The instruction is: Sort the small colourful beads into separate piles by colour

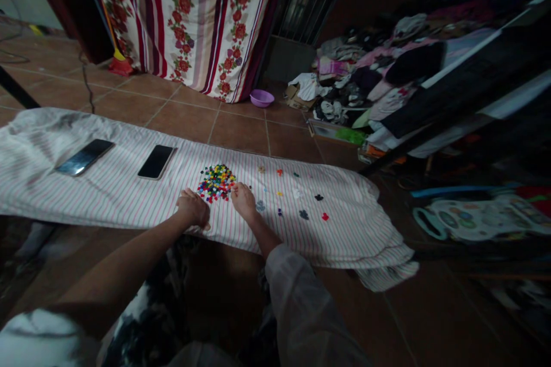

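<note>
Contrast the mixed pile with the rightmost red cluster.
The pile is many-coloured; the red cluster is all red. The pile spreads wide, the red cluster is small. The right hand is at the pile's edge, away from the red cluster. Both lie on striped cloth.

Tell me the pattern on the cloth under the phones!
The cloth is whitish with thin pink and greyish stripes: head view.

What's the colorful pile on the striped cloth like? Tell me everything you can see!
The pile is a loose, roughly round heap of many tiny pieces in red, yellow, green, blue, white and dark colors. They look like hard, shiny plastic, but they're too small to tell their exact shape. It lies on the striped cloth. The right hand is at its right edge, maybe touching it; the left hand is near its lower left.
</note>
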`<state>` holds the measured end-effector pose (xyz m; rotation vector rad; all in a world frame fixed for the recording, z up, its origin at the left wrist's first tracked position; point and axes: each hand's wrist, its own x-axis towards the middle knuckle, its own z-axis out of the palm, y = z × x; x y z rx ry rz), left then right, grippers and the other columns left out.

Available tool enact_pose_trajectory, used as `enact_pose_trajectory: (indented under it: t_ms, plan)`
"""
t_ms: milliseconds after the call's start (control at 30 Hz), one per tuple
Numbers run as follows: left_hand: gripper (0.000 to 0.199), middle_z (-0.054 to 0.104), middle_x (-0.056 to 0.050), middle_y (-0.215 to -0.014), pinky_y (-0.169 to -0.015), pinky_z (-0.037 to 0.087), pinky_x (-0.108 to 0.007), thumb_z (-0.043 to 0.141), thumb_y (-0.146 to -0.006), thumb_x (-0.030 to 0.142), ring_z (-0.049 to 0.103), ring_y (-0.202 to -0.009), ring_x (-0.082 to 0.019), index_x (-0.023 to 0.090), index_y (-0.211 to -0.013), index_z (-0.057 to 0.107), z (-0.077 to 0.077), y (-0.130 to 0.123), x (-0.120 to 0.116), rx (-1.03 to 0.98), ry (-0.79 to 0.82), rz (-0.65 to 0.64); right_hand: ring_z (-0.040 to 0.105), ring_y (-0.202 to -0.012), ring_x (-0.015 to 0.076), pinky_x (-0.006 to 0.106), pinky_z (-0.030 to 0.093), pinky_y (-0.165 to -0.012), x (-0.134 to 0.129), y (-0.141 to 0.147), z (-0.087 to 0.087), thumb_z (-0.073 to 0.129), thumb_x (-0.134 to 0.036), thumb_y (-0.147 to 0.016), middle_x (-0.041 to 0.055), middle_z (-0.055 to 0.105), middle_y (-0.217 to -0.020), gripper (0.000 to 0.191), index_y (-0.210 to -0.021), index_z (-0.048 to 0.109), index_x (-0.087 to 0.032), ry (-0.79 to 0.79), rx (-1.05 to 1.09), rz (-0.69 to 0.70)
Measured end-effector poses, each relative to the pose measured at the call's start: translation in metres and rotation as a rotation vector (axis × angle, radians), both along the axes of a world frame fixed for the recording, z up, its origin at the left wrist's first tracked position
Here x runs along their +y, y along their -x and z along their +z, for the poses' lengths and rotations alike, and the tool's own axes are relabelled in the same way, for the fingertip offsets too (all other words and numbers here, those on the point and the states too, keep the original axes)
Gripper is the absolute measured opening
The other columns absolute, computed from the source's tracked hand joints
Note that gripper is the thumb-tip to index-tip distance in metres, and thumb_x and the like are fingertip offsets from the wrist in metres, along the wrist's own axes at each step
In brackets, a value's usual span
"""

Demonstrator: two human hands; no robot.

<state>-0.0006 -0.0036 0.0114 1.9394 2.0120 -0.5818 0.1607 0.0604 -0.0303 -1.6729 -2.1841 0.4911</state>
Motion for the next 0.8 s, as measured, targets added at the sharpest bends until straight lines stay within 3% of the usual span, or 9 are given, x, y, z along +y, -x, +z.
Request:
enact_pose_trajectory:
  t_ms: [400,667,800]
  plan:
    - [0.104,0.034,-0.035,-0.142,-0.092,0.034,-0.062,0.072,-0.049,0.061,0.023,-0.133,-0.055,0.007,-0.134,0.047,0.002,-0.001,0.000,0.019,0.011,-0.001,0.058,-0.091,0.0153,0.026,0.043,-0.083,0.009,-0.013,0.003,0.046,-0.020,-0.088,0.0043,0.064,-0.100,0.021,-0.100,0.063,-0.022,-0.047,0.113,0.017]
    - [0.101,0.035,-0.035,-0.141,-0.091,0.035,-0.061,0.073,-0.049,0.059,0.024,-0.132,-0.055,0.007,-0.133,0.049,0.004,-0.003,-0.001,0.031,0.000,-0.001,0.059,-0.088,0.0146,0.025,0.045,-0.082,0.054,-0.053,0.012,0.049,-0.015,-0.084,0.0043,0.062,-0.098,0.024,-0.096,0.067,-0.021,-0.178,0.160,-0.062]
    - [0.103,0.034,-0.036,-0.141,-0.089,0.037,-0.061,0.073,-0.048,0.061,0.025,-0.131,-0.056,0.007,-0.133,0.049,0.004,-0.004,0.000,0.041,0.016,0.012,0.060,-0.088,0.0155,0.026,0.044,-0.083,0.080,-0.076,0.014,0.048,-0.015,-0.084,0.0056,0.065,-0.094,0.025,-0.098,0.068,-0.019,-0.159,0.105,-0.181]
